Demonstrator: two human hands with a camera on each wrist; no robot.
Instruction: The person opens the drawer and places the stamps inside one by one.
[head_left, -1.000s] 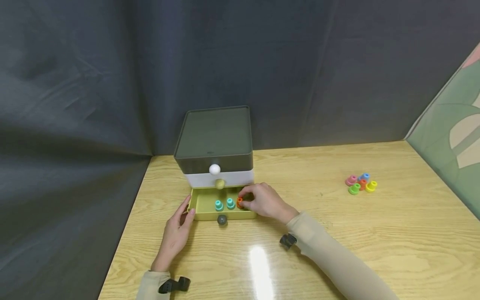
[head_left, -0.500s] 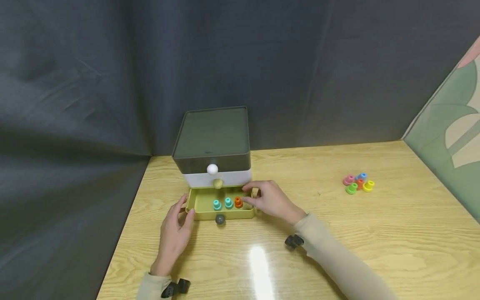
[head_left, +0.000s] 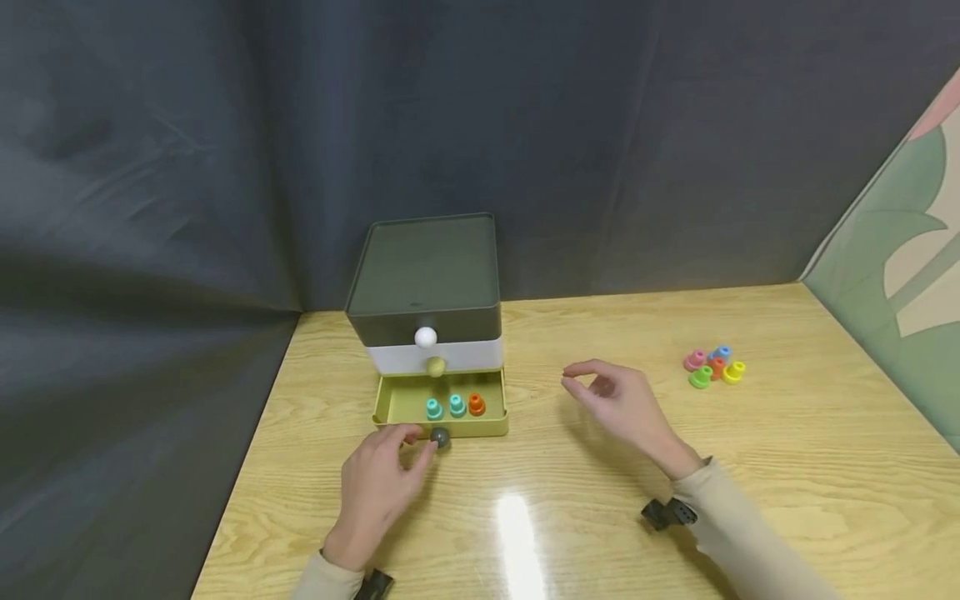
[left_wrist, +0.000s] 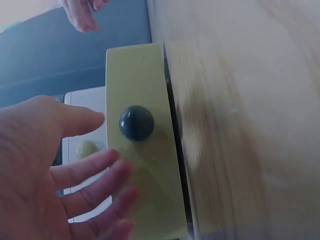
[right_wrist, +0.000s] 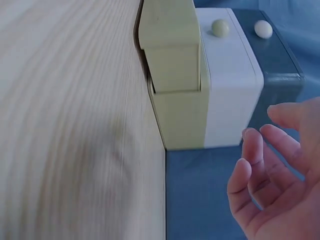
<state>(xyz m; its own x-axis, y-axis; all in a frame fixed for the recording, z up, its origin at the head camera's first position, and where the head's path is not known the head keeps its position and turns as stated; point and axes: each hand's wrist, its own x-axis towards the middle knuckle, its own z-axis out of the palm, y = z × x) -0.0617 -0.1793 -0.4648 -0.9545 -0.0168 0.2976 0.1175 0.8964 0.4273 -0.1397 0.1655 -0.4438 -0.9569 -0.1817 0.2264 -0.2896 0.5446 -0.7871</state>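
Note:
The bottom olive-yellow drawer (head_left: 480, 427) of a small three-tier drawer box (head_left: 423, 267) stands pulled out. Inside it, two turquoise cone-like pegs (head_left: 457, 406) and one orange peg (head_left: 476, 404) sit in a row near the front. My left hand (head_left: 381, 487) is at the drawer's front, thumb and fingers spread near its dark round knob (left_wrist: 136, 123); a gap shows between them and the knob in the left wrist view. Off to the right of the drawer, my right hand (head_left: 622, 408) hovers over the table with loosely bent fingers (right_wrist: 252, 145) and nothing in it.
Several pegs, pink, blue, red, green and yellow (head_left: 734, 372), stand clustered on the wooden table (head_left: 600, 533) at the right. A dark cloth (head_left: 570, 150) hangs behind the box and along the left. A patterned green panel (head_left: 900, 275) borders the right side.
My right hand has let go of the orange peg, leaving it in the drawer, and moved right. My left hand has shifted from the drawer's left side to the front by the knob.

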